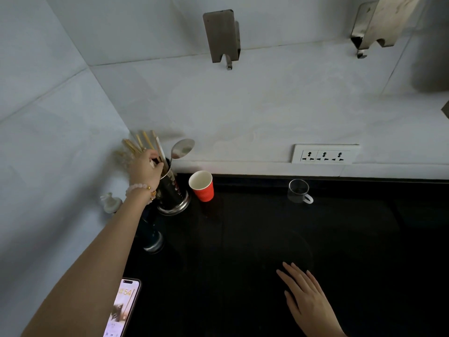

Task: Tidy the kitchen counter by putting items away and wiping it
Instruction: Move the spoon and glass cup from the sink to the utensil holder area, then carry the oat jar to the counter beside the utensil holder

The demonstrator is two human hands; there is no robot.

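the person's left hand (pixel 147 170) reaches to the far left corner of the black counter (pixel 243 239), its fingers pinched around something slim at the mouth of the steel utensil holder (pixel 173 193); it looks like one of the chopsticks (pixel 142 143), though the grip is partly hidden. a spoon (pixel 182 148) stands in the same holder. the right hand (pixel 308 295) lies flat and released on the counter, grasping nothing. the step in hand seems to be putting utensils away. a red paper cup (pixel 202 186) stands just beside the holder, a glass cup (pixel 299 190) sits further right near the wall, and a phone (pixel 125 310) lies at the near left edge. the next move likely calls for letting go cleanly, then clearing the cups before any wiping. no cloth is in view.
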